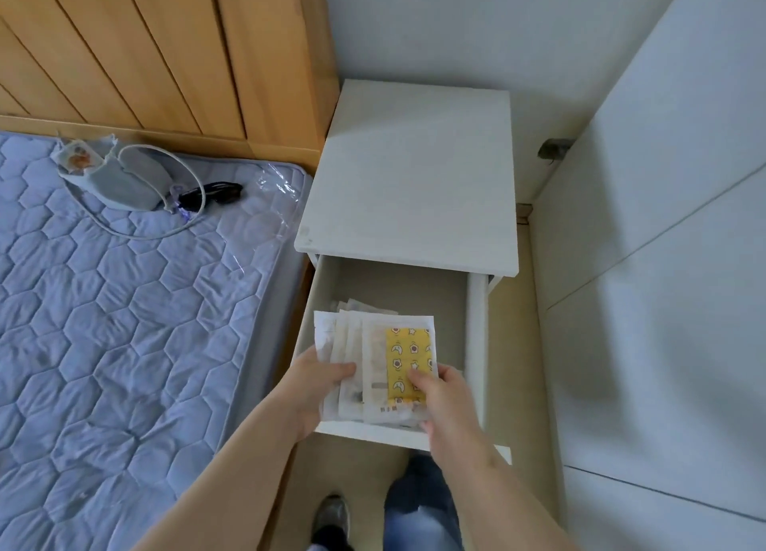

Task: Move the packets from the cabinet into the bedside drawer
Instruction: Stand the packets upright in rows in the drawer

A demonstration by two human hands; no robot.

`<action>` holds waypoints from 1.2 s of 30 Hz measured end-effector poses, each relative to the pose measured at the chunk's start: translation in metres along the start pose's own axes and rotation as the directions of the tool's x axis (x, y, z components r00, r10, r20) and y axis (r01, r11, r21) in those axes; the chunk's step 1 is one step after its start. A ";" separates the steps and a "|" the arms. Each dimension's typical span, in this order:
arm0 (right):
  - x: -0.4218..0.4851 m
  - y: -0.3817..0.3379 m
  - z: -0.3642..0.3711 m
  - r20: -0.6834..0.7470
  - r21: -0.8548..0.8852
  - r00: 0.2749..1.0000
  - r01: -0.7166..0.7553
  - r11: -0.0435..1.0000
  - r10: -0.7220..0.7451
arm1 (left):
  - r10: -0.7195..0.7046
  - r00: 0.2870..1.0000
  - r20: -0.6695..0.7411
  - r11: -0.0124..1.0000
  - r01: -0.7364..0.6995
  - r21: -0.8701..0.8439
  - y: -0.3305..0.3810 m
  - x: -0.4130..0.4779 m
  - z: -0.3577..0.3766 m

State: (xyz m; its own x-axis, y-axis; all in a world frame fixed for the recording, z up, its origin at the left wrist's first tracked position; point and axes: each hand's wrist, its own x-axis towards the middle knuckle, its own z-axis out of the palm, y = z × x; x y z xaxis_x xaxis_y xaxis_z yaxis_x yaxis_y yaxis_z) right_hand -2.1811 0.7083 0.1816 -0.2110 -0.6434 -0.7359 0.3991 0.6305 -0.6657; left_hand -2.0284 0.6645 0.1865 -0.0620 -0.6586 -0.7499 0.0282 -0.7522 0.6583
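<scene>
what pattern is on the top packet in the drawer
Yellow panel with stars and crescents on the white top packet, head view.

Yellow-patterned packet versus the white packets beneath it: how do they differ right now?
The yellow-patterned packet lies on top, showing star prints; the white packets are plain and fan out leftward beneath it. The right hand pinches the yellow-patterned packet; the left hand grips the white packets. Both are held at the open drawer.

The left hand (316,389) and right hand (445,401) cover the near ends of the packets (408,343); their print is too small to read.
</scene>
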 end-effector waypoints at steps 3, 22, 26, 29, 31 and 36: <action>0.053 -0.022 -0.004 0.046 -0.044 0.999 -0.019 0.999 0.021 | -0.026 0.999 -0.045 1.000 0.026 -0.009 0.012 0.048 0.019; 0.334 0.018 -0.031 -0.060 -0.287 0.953 -0.303 0.909 0.298 | -0.161 0.977 -0.137 0.907 0.201 0.371 -0.043 0.342 0.067; 0.362 0.037 -0.028 -0.105 -0.324 0.953 -0.302 0.897 0.283 | -0.106 0.977 -0.187 0.858 0.184 0.479 -0.057 0.364 0.067; 0.380 0.056 -0.027 -0.234 -0.405 0.948 -0.297 0.865 0.216 | -0.061 0.981 -0.187 0.806 0.158 0.570 -0.065 0.373 0.067; 0.386 0.066 -0.028 -0.292 -0.494 0.939 -0.311 0.812 0.181 | -0.038 0.981 -0.192 0.770 0.151 0.620 -0.071 0.376 0.064; 0.388 0.076 -0.033 -0.342 -0.640 0.925 -0.357 0.681 0.164 | 0.025 0.985 -0.170 0.460 0.139 0.877 -0.075 0.376 0.061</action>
State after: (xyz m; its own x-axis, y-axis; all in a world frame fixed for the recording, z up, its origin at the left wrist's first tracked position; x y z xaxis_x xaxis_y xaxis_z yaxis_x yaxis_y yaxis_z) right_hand -2.2618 0.5210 -0.1585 -0.4353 -0.3435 -0.8322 -0.2239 0.9366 -0.2695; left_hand -2.1147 0.4742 -0.1405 0.1087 -0.6710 -0.7335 -0.8706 -0.4204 0.2555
